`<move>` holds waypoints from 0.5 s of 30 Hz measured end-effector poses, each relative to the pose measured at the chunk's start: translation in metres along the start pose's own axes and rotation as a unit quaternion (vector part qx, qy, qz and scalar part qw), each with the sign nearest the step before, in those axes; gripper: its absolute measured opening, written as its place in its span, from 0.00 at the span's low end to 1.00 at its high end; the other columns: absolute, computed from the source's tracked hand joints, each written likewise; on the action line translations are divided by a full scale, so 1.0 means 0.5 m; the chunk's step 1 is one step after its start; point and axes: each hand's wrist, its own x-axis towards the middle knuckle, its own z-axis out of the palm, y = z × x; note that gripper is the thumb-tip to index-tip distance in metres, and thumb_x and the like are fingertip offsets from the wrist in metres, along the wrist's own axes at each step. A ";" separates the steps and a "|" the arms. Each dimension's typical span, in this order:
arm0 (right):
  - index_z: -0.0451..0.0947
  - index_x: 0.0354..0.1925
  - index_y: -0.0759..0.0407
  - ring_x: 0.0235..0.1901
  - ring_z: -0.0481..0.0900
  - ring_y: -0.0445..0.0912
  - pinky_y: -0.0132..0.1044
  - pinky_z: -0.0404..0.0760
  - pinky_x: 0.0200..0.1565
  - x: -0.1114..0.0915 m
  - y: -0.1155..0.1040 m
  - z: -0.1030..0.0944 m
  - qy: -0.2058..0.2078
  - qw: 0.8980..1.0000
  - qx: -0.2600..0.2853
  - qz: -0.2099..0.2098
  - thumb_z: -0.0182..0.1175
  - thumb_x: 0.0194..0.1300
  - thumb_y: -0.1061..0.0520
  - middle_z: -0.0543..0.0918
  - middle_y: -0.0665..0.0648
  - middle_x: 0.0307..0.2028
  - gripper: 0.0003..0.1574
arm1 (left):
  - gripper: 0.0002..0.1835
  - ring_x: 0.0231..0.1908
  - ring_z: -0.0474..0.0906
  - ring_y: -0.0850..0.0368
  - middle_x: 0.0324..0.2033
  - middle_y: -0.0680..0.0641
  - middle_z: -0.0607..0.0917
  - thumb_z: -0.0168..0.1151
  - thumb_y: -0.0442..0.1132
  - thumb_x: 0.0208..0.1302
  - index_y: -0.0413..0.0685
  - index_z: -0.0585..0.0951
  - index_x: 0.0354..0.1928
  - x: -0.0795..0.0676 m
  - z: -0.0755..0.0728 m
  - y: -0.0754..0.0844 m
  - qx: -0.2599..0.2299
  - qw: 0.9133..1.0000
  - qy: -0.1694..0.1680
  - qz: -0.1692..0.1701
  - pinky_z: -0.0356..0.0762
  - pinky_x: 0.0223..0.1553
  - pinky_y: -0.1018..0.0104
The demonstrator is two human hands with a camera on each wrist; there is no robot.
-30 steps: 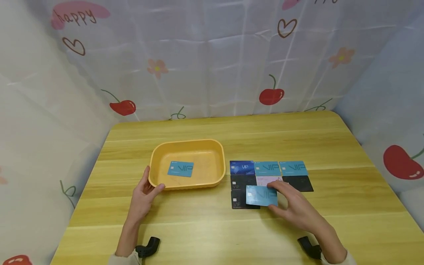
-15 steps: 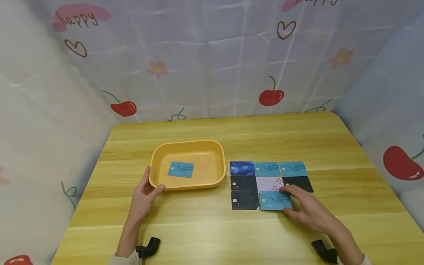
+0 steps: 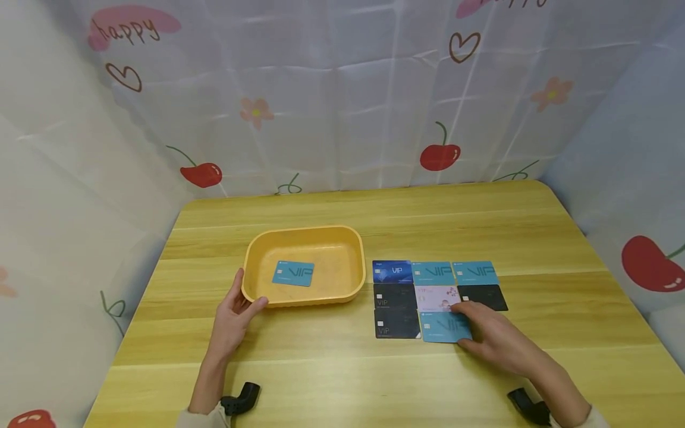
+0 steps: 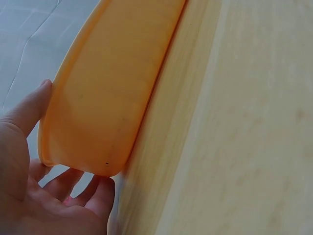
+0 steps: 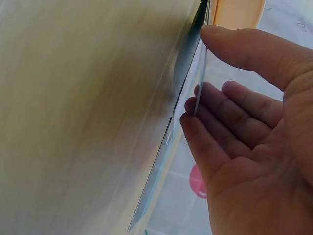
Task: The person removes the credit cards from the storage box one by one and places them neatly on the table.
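Observation:
My left hand (image 3: 232, 321) grips the near left corner of a yellow plastic basin (image 3: 357, 291), thumb (image 4: 36, 100) on the rim and fingers against the end wall. A teal VIP card (image 3: 292, 273) lies inside it. My right hand (image 3: 495, 336) pinches another teal VIP card (image 3: 441, 327) by its right edge, thumb at the near corner, fingertips at the far one. This card is just below a pink card (image 3: 433, 297) and right of a black VIP card (image 3: 396, 324). From the right wrist it shows nearly edge-on, close over the wooden table.
Touching or nearly touching cards form rows right of the basin: a blue card (image 3: 392, 271) and two teal ones at the back, a black card (image 3: 483, 297) partly behind my right fingers. A printed curtain (image 3: 332, 119) hangs behind the wooden table (image 3: 342, 380).
My right hand has carried the teal card rightward off the black card it overlapped, down to the spot beside it, uncovering the pink card. My left hand and the basin stay put.

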 end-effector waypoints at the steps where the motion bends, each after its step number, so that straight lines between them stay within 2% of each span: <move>1: 0.74 0.59 0.68 0.60 0.72 0.64 0.61 0.72 0.57 0.001 -0.001 0.001 -0.001 1.000 -0.005 0.000 0.75 0.53 0.60 0.76 0.68 0.59 0.37 | 0.46 0.72 0.53 0.43 0.76 0.44 0.48 0.62 0.34 0.69 0.43 0.43 0.78 0.000 0.000 0.000 0.002 1.000 0.001 -0.002 0.65 0.60 0.75; 7: 0.74 0.59 0.69 0.57 0.75 0.62 0.58 0.74 0.56 0.006 -0.004 0.008 -0.006 0.999 -0.032 0.003 0.75 0.54 0.58 0.77 0.66 0.57 0.37 | 0.46 0.72 0.54 0.43 0.76 0.44 0.48 0.62 0.33 0.69 0.42 0.43 0.78 0.000 -0.001 0.000 0.001 1.000 0.000 -0.002 0.66 0.60 0.74; 15: 0.76 0.58 0.68 0.55 0.75 0.59 0.57 0.75 0.56 0.006 -0.003 0.010 0.007 0.998 -0.052 -0.015 0.75 0.53 0.58 0.79 0.63 0.55 0.36 | 0.46 0.72 0.53 0.42 0.76 0.43 0.47 0.62 0.33 0.69 0.43 0.43 0.78 0.001 0.000 0.001 -0.005 1.000 -0.002 0.002 0.66 0.59 0.76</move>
